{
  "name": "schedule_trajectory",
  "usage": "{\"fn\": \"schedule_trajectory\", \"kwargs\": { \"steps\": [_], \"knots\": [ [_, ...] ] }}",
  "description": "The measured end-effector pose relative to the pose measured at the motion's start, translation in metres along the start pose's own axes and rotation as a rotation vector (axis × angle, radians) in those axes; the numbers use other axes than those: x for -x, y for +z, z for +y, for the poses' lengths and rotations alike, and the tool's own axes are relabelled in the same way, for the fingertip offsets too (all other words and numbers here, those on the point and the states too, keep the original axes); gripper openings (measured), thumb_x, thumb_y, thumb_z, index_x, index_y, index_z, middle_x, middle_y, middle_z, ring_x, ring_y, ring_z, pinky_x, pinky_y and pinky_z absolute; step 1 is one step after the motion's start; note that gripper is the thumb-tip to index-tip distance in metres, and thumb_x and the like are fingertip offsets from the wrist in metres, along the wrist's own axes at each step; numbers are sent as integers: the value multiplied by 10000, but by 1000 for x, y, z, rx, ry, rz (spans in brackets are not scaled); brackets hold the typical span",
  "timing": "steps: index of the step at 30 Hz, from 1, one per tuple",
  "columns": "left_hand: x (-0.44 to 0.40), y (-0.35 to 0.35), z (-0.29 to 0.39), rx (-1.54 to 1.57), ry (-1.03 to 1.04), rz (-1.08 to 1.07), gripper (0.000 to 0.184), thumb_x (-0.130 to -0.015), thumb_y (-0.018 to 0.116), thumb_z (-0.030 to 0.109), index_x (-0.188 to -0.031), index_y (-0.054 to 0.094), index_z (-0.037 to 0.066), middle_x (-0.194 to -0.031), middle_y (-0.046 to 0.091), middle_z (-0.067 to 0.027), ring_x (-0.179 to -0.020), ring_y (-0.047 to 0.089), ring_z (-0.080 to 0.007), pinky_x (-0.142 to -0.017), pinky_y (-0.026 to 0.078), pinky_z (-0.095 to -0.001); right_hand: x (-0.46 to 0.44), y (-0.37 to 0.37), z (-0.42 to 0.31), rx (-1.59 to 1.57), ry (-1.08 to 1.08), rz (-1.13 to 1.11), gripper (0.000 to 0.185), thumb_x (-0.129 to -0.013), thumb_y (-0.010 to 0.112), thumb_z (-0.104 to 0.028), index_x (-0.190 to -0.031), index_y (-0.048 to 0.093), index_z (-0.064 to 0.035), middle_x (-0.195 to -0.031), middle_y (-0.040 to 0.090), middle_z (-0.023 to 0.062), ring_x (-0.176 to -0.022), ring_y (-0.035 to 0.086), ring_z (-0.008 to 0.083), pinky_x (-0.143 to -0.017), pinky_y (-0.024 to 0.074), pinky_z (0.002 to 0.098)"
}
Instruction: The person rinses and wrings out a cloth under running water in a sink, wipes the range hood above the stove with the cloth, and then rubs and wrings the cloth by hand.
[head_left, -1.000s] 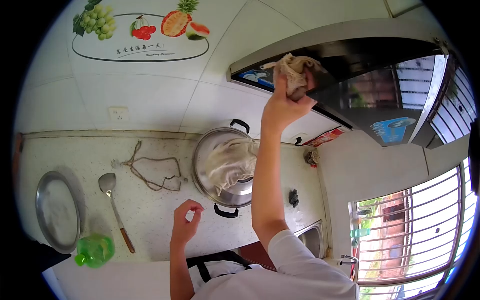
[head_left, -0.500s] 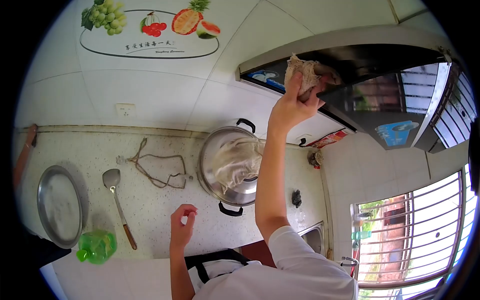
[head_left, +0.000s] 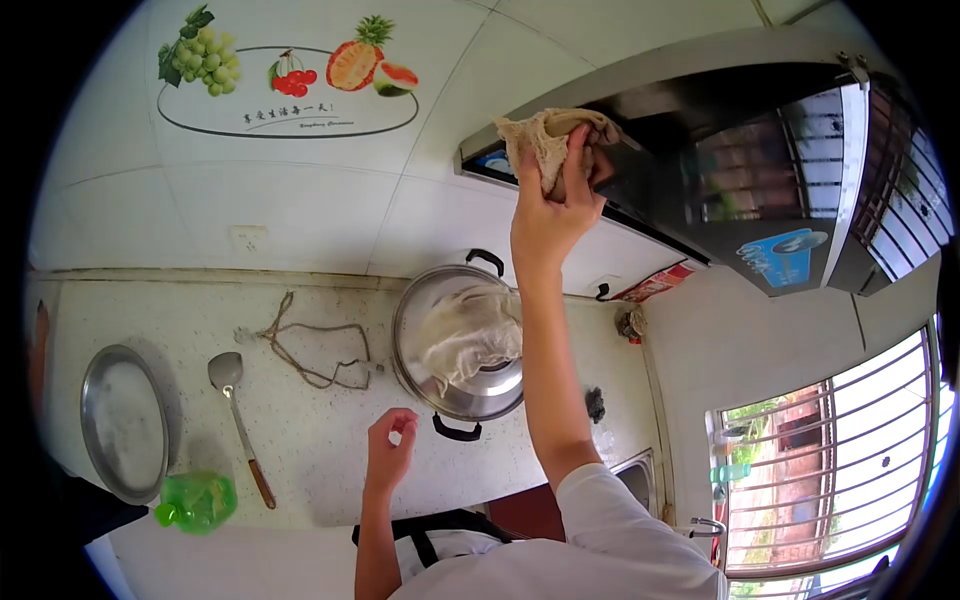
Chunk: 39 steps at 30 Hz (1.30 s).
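My right hand (head_left: 555,215) is raised to the range hood (head_left: 640,150), fingers closed round a bunched beige cloth (head_left: 548,140). The cloth lies against the hood's left part and hides some of its edge. Lower down, my left hand (head_left: 391,447) hovers over the counter's front with its fingers curled in and nothing visible in them. Beyond it stands a large steel pot (head_left: 415,290) with a lid and black handles. Another pale, thin cloth (head_left: 465,335) is draped over the lid, partly behind my right forearm.
On the counter (head_left: 310,430) are a wire rack (head_left: 322,328), a spatula (head_left: 235,410), a round metal tray (head_left: 125,425) and a green bottle (head_left: 198,502). A dark scrubber (head_left: 595,403) lies right of the pot near the sink (head_left: 637,482). Part of another person's arm (head_left: 40,340) shows at far left.
My right hand and the cloth have moved left along the hood, and the cloth is more spread out. My left hand stays curled above the counter. The view has shifted slightly.
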<state>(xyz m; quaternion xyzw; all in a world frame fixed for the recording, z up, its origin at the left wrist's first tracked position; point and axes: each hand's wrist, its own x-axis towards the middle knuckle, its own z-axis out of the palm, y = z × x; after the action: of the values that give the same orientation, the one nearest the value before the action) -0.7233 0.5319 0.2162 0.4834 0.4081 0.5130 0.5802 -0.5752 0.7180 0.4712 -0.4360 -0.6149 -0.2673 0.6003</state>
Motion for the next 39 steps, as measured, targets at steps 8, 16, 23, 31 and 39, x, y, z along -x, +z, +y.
{"fn": "schedule_trajectory", "kwargs": {
  "steps": [8,16,23,31,39],
  "knots": [
    [4,14,-7,23,20,21,60,-806,529,26,-832,580,8,-711,587,-41,-646,521,-107,-627,421,-240,0,-13,20,31,-115,-114,471,-691,712,-79,-1141,588,-17,-1068,509,158,-1010,486,267,-893,357,360],
    [13,15,0,35,51,-6,63,-804,534,29,-835,585,9,-711,587,-34,-653,519,-100,-633,418,-239,6,-24,4,168,-192,-138,544,-666,728,-83,-1188,574,-95,-1085,486,165,-969,427,307,-853,364,367],
    [20,8,6,29,33,-15,74,-804,532,33,-846,589,11,-707,587,-32,-663,522,-103,-631,417,-239,-4,-3,-2,91,-99,-48,541,-736,658,-81,-1244,492,2,-1166,471,209,-1029,405,313,-908,326,369],
    [15,-3,10,-9,45,5,73,-806,537,40,-850,590,15,-715,593,-37,-672,529,-110,-629,424,-245,-1,-6,0,228,-69,-86,531,-721,648,-67,-1230,508,-4,-1169,512,206,-1086,408,340,-928,319,400],
    [12,5,19,-12,57,-23,61,-802,546,43,-839,587,16,-722,593,-38,-670,527,-109,-629,425,-241,21,-12,9,212,120,-200,513,-728,657,-90,-1214,520,-7,-1137,456,224,-1041,447,340,-883,375,367]
  ]
}}
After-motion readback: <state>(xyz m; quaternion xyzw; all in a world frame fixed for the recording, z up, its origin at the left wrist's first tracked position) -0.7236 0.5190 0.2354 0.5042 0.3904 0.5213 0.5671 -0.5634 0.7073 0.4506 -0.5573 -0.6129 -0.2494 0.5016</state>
